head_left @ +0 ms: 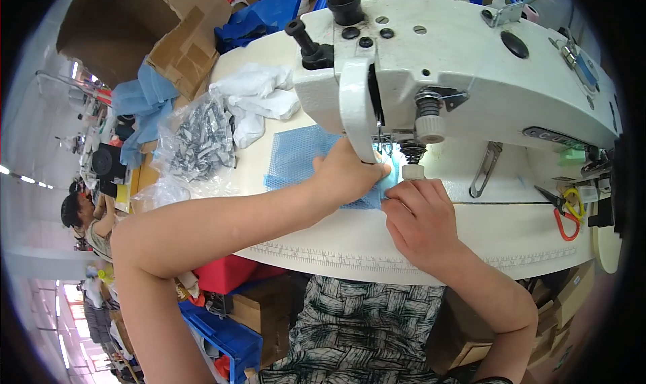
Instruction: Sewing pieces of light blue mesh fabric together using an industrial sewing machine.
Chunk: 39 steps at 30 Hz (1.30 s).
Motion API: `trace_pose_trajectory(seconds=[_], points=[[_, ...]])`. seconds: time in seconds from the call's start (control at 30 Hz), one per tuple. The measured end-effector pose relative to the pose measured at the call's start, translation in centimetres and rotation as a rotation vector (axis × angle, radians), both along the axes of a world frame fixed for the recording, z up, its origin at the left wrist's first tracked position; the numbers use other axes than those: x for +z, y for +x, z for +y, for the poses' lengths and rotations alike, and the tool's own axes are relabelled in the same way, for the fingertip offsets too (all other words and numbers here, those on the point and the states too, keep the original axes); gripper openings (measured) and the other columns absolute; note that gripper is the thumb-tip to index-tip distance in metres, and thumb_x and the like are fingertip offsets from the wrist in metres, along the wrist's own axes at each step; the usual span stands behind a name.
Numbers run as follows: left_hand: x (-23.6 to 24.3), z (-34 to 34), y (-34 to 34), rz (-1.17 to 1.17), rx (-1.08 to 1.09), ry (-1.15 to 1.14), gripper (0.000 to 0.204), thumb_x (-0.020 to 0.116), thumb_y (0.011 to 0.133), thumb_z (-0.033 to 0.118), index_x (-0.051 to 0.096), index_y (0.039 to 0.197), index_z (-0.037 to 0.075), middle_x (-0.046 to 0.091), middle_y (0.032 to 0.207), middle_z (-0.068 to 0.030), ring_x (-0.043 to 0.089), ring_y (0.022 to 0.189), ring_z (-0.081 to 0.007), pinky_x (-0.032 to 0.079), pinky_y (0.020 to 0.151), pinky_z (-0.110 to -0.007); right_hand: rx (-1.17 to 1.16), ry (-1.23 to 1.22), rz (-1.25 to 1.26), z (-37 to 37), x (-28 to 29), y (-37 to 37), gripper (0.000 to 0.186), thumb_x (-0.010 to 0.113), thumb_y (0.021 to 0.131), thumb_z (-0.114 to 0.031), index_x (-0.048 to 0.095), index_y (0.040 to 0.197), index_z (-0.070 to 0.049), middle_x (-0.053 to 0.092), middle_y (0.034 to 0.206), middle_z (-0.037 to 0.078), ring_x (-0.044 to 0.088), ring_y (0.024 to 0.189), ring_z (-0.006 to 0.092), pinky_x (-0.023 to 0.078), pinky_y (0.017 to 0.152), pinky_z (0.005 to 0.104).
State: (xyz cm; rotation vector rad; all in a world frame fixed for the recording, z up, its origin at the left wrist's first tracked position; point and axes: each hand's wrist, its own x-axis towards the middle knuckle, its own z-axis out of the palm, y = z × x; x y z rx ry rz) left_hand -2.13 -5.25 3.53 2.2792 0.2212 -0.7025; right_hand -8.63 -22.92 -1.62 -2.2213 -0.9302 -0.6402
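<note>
A white sewing machine (pixel 464 67) stands over the table, its lamp lighting the needle area. Under its presser foot lies a piece of light blue mesh fabric (pixel 296 152), spreading out to the left. My left hand (pixel 346 175) presses on the mesh just beside the needle, fingers bent and closed on the cloth. Right of it, my right hand (pixel 422 219) pinches the near edge of the mesh between thumb and fingers. The machine head hides part of the fabric, and the left fingertips are partly covered.
A clear bag of small grey labels (pixel 202 142) and white cloth (pixel 259 98) lie left. Red-and-yellow-handled scissors (pixel 567 212) rest right, past a metal guide (pixel 486 170). A printed ruler strip (pixel 350 257) follows the table's front edge. A cardboard box (pixel 128 34) stands far left; another person (pixel 91 216) sits beyond.
</note>
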Motion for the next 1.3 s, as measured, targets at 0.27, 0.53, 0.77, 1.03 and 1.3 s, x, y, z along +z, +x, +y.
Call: trace_pose_trajectory(seconds=[0.27,0.53,0.77,1.03,1.3], points=[[-1.4,0.9,-0.3,-0.194,0.004,-0.024,0.032,0.088,0.08,0.037,0.072,0.089,0.01,0.073,0.082,-0.0022,0.069,0.082,-0.0214,0.04,0.088,-0.045,-0.067,0.056,0.141,-0.1,0.2,-0.1,0.023,0.07,0.069,-0.004,0.063,0.09,-0.006,0.063,0.104,0.007,0.058,0.098,0.0274,0.047,0.08,0.0412],[0.3,0.3,-0.1,-0.101,-0.086,0.051,0.029,0.084,0.085,0.034,0.073,0.083,0.007,0.07,0.077,-0.0007,0.062,0.074,-0.0124,0.043,0.071,-0.036,-0.175,0.091,0.197,0.3,0.1,0.3,0.041,0.063,0.072,0.004,0.06,0.113,0.0,0.064,0.108,0.013,0.058,0.102,0.0329,0.048,0.084,0.0439],[1.1,-0.3,-0.2,0.017,-0.087,0.011,0.028,0.085,0.084,0.023,0.069,0.071,0.005,0.066,0.072,-0.0011,0.057,0.064,-0.0074,0.043,0.055,-0.027,-0.207,0.154,0.378,0.1,-0.3,0.2,0.043,0.063,0.074,0.003,0.061,0.117,0.0,0.061,0.108,0.017,0.058,0.101,0.0374,0.048,0.085,0.0458],[-1.0,0.8,-0.9,-0.084,-0.073,-0.095,0.028,0.08,0.086,0.031,0.071,0.066,0.013,0.063,0.062,0.0033,0.059,0.066,-0.0143,0.028,0.085,-0.045,-0.255,0.211,0.315,0.5,-0.7,0.1,0.048,0.06,0.076,0.004,0.06,0.123,0.0,0.06,0.11,0.02,0.058,0.101,0.0409,0.048,0.086,0.0475],[-1.7,2.0,-0.5,-0.126,-0.232,-0.073,0.029,0.076,0.089,0.028,0.071,0.067,0.01,0.059,0.056,0.001,0.056,0.06,-0.0158,0.029,0.081,-0.043,-0.159,-0.086,0.324,0.2,0.7,0.7,0.026,0.065,0.075,-0.006,0.069,0.099,0.001,0.065,0.113,0.016,0.057,0.112,0.0359,0.044,0.091,0.0469]])
